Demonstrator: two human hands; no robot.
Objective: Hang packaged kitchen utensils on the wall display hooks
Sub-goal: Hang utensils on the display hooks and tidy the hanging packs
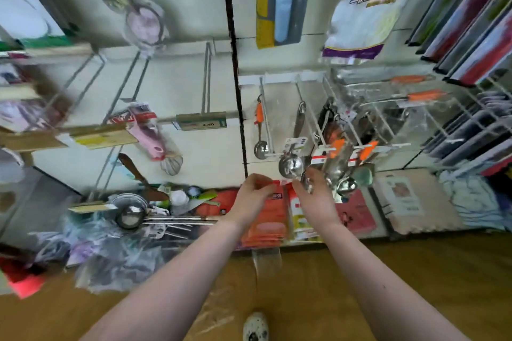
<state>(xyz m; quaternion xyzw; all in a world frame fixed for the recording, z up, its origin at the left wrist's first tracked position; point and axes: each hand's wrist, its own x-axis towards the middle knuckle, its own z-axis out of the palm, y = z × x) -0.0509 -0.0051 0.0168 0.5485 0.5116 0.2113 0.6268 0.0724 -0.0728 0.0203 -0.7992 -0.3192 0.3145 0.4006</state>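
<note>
Head view: package held mid-frame, just under the hook tips.
Left hand (pixel 253 198) and right hand (pixel 315 199) each pinch a top corner of the red-topped package (pixel 278 184), its clear sleeve hanging down. Probably this keeps the header flat to thread onto a white hook (pixel 267 119) right of centre, beside the ladles (pixel 291 166).
</note>
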